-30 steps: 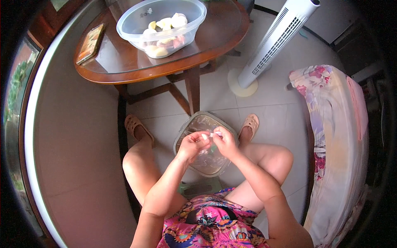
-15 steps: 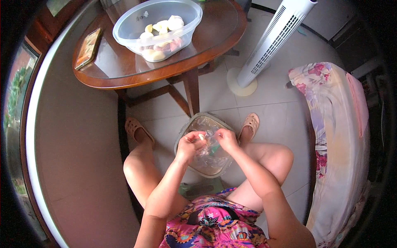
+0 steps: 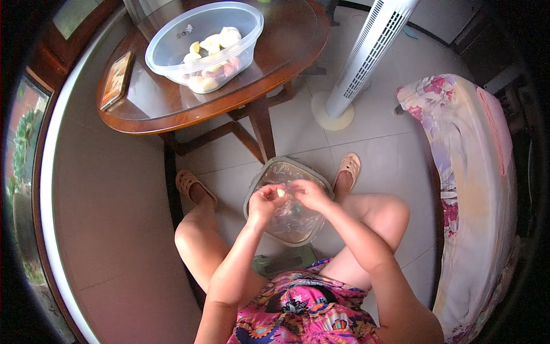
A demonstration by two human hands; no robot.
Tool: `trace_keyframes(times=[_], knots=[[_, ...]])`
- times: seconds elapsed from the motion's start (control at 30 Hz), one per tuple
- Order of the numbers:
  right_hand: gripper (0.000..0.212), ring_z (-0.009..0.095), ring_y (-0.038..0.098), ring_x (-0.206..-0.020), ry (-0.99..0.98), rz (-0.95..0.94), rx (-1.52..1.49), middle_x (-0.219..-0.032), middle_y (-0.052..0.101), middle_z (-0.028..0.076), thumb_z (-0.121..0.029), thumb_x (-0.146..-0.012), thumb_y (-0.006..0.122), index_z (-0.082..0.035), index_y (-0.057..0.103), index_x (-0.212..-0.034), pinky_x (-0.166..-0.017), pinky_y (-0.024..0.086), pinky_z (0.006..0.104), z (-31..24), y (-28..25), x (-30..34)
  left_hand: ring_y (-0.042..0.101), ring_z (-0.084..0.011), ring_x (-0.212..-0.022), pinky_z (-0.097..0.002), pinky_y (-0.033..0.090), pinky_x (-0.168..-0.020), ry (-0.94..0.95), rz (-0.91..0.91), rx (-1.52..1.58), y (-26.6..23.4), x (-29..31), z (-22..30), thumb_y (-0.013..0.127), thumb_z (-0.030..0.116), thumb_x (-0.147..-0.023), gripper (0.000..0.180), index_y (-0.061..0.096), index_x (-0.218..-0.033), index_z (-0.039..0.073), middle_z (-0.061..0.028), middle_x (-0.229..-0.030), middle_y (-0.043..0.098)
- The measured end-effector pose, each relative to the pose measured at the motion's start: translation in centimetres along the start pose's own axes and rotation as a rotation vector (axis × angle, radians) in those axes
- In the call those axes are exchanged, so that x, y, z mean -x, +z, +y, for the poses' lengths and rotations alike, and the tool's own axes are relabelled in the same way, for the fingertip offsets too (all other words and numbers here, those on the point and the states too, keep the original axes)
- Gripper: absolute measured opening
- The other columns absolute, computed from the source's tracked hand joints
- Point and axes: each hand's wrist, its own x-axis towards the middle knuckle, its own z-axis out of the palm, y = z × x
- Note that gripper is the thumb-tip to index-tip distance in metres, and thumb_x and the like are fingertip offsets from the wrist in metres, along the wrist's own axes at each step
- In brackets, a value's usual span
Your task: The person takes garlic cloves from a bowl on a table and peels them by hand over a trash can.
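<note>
My left hand (image 3: 264,202) pinches a small pale clove, apparently garlic (image 3: 281,193), between thumb and fingertips. Close beside it my right hand (image 3: 307,194) has its fingers bent toward the clove; they are smeared by motion, so whether they grip anything is unclear. Both hands are held over a squarish waste bin (image 3: 250,182) on the floor, lined with a clear plastic bag (image 3: 303,226). Scraps inside the bin, one greenish, are too small to name. Up on the table, a clear plastic bowl (image 3: 166,60) contains several pale cloves or bulbs and some pinkish pieces.
The bowl stands on an oval wooden table (image 3: 189,121) with a glassy top, near a phone (image 3: 117,80). A white tower fan (image 3: 366,57) rises from the floor behind the bin. To the right is a seat under a floral cover (image 3: 475,172). My slippered feet flank the bin.
My right hand has shifted left, closer to the clove, and its fingers have changed from a pinch to a blurred bend. The left hand still has the clove. The whole view has shifted slightly.
</note>
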Motion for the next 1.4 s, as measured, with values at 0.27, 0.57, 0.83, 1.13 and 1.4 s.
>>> trace_keyframes(times=[0.27, 0.57, 0.83, 1.13, 1.4], knots=[[0.021, 0.005, 0.05, -0.069, -0.127, -0.191, -0.333, -0.079, 0.052, 0.0, -0.011, -0.072, 0.057, -0.002, 0.051, -0.09, -0.053, 0.038, 0.0157, -3.3, 0.0, 1.5, 0.053, -0.0108, -0.069, -0.0226, 0.045, -0.064, 0.025, -0.032, -0.031, 0.3, 0.2, 0.1, 0.058, -0.005, -0.067, 0.02, 0.053, -0.086, 0.0, -0.0039, -0.077, 0.056], [0.014, 0.008, 0.052, -0.062, -0.097, -0.09, -0.481, -0.074, 0.055, 0.004, -0.008, -0.073, 0.056, 0.0, 0.052, -0.083, -0.054, 0.043, 0.0192, -3.3, -0.4, 1.5, 0.054, -0.0134, -0.071, -0.0244, 0.046, -0.067, 0.097, -0.043, 0.145, 0.9, 0.0, -0.5, 0.059, -0.004, -0.067, 0.022, 0.051, -0.087, -0.002, -0.0074, -0.079, 0.056], [0.008, 0.007, 0.05, -0.057, -0.171, -0.057, -0.373, -0.07, 0.054, 0.003, -0.006, -0.072, 0.056, 0.0, 0.052, -0.077, -0.049, 0.04, 0.0185, -3.7, -0.2, 1.4, 0.054, -0.0135, -0.074, -0.0242, 0.046, -0.069, 0.092, -0.036, 0.244, 1.1, 0.4, 0.0, 0.056, -0.006, -0.068, 0.021, 0.05, -0.088, -0.001, -0.0073, -0.08, 0.055], [0.002, 0.007, 0.048, -0.052, -0.406, 0.197, -0.147, -0.063, 0.051, 0.002, -0.001, -0.073, 0.051, 0.0, 0.051, -0.073, -0.047, 0.039, 0.0194, -3.6, 0.7, 1.6, 0.052, -0.0181, -0.086, -0.0278, 0.043, -0.08, -0.144, -0.138, 0.897, 0.1, -0.3, -0.6, 0.04, 0.001, -0.08, 0.018, 0.044, -0.097, -0.002, -0.0137, -0.098, 0.049], [0.004, 0.016, 0.054, -0.057, -0.285, 0.277, 0.253, -0.065, 0.055, 0.008, -0.006, -0.068, 0.055, -0.003, 0.056, -0.071, -0.051, 0.042, 0.0256, 0.3, -0.2, 0.1, 0.051, -0.0164, -0.088, -0.0258, 0.044, -0.078, -0.144, -0.079, 0.848, 0.2, -0.1, -0.1, 0.04, -0.001, -0.079, 0.023, 0.04, -0.102, 0.002, -0.0122, -0.106, 0.047]])
